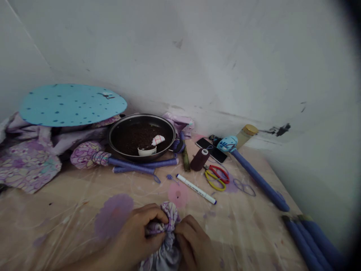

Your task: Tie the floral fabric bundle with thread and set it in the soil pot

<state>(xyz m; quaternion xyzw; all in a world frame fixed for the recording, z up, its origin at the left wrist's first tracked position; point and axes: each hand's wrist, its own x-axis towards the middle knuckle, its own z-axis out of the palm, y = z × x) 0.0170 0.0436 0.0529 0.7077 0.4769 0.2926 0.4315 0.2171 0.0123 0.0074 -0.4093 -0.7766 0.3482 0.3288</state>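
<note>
Near the front of the table, my left hand (138,231) pinches a gathered purple-and-white floral cloth (170,250) at its bunched neck, thumb and fingers closed. On the other side of the neck, my right hand (194,241) has its fingers bent against the same cloth. A small puffed end of the fabric sticks up between the two hands, and the wider part spreads below, partly cut off by the frame's bottom. Beyond the hands lies a white marker pen (196,189) with blue ends. Close to it are snips with red and yellow handles (216,180).
A black pan (113,140) of dark brown grains holds a white cup (147,151). Around it are a floral padded mallet (87,155), a maroon thread cone (200,160), a phone (218,153) and a blue-headed mallet (261,178). A blue fan (73,105) rests on cloth at left.
</note>
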